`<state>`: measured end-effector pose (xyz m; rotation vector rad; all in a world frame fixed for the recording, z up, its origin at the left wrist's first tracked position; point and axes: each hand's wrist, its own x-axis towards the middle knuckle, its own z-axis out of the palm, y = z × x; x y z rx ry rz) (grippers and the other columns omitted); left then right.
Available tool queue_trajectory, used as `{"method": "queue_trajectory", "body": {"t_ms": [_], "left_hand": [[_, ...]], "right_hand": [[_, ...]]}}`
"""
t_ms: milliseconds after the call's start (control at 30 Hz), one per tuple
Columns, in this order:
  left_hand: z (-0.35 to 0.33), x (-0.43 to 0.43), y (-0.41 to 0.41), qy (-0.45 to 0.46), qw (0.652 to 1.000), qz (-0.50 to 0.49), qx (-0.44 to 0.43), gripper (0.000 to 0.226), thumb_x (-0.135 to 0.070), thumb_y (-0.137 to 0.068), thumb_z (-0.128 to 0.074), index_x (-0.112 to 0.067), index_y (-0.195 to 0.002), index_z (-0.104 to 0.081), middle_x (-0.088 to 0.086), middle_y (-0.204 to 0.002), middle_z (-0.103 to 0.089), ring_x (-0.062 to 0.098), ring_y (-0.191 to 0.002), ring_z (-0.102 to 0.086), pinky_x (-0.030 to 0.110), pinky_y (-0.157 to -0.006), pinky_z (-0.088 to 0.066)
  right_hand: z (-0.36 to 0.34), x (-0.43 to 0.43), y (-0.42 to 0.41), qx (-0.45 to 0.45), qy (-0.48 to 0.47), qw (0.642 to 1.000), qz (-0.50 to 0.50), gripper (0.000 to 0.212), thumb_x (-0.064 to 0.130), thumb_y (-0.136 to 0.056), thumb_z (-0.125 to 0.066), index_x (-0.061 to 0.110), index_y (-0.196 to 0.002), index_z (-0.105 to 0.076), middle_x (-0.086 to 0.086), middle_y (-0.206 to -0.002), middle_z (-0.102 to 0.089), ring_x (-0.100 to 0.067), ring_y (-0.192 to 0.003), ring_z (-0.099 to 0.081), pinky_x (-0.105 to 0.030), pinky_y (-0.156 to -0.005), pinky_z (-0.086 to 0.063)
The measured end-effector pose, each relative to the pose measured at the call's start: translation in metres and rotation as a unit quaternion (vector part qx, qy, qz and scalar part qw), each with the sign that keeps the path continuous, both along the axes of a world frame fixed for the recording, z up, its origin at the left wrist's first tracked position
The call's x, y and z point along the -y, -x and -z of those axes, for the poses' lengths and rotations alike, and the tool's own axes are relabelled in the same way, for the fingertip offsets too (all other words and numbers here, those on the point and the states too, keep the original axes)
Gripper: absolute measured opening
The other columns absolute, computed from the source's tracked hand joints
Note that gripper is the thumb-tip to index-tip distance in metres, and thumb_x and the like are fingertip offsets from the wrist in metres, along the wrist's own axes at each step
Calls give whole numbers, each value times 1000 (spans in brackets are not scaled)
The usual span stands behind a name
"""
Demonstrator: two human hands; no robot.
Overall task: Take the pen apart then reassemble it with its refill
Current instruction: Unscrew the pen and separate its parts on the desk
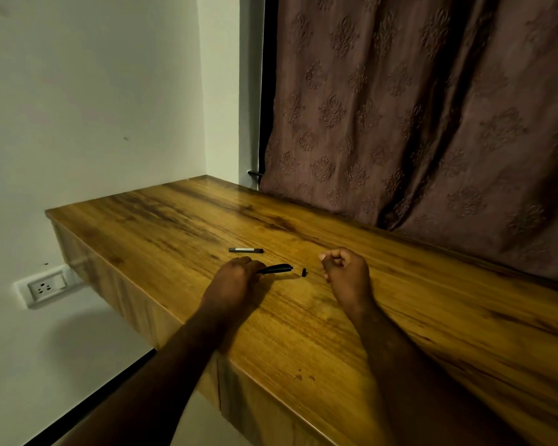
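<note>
My left hand rests on the wooden table and grips the back end of a black pen barrel, which points right. A small black end piece lies on the table just beyond the barrel's tip. My right hand hovers to the right of that piece with its fingers curled in; I cannot see anything held in it. A dark pen cap with a pale label lies flat on the table behind my left hand. No refill shows.
The table's left edge drops off close to my left hand. A brown patterned curtain hangs along the far side. A wall socket sits low on the white wall at the left.
</note>
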<state>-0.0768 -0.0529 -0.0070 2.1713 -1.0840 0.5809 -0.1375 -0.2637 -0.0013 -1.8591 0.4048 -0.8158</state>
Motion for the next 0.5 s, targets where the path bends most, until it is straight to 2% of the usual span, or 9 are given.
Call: {"method": "queue_trajectory", "body": {"t_ms": [67, 200, 333, 400, 500], "left_hand": [[2, 1, -1, -6, 1000, -7, 10, 36, -43, -90, -51, -15, -103, -70, 5, -90, -68, 19, -83, -61, 24, -71, -40], [4, 2, -1, -1, 1000, -11, 24, 28, -36, -89, -57, -17, -105, -69, 3, -90, -68, 18, -83, -60, 25, -70, -42], [5, 2, -2, -6, 1000, -5, 23, 24, -35, -89, -60, -18, -104, -70, 1, -88, -67, 16, -79, -59, 30, -69, -48], [5, 2, -2, -1, 1000, -2, 22, 21, -33, -89, -63, -19, -102, -70, 0, -86, -66, 15, -77, -58, 34, -68, -50], [5, 3, -2, -2, 1000, 2, 21, 21, -30, -86, -66, -18, -102, -70, 1, -87, -67, 16, -78, -60, 32, -69, -50]], "right_hand": [[-4, -3, 5, 4, -64, 996, -65, 11, 13, -89, -64, 11, -79, -66, -4, -66, -63, -14, -52, -50, -26, -52, -43], [-8, -18, 9, -15, -73, 985, -157, 7, 4, -89, -62, 0, -85, -66, -6, -65, -62, -10, -43, -47, -22, -44, -38], [-9, -21, 12, -31, -67, 982, -175, 8, 2, -89, -62, -4, -93, -67, -7, -68, -64, -8, -44, -49, -16, -40, -38], [-9, -21, 12, -33, -69, 981, -181, 9, 0, -88, -62, -5, -93, -67, -8, -67, -63, -6, -43, -50, -15, -41, -38], [-9, -22, 12, -38, -50, 981, -185, 6, 0, -88, -62, -2, -89, -68, -7, -68, -64, -4, -44, -51, -14, -42, -39]]}}
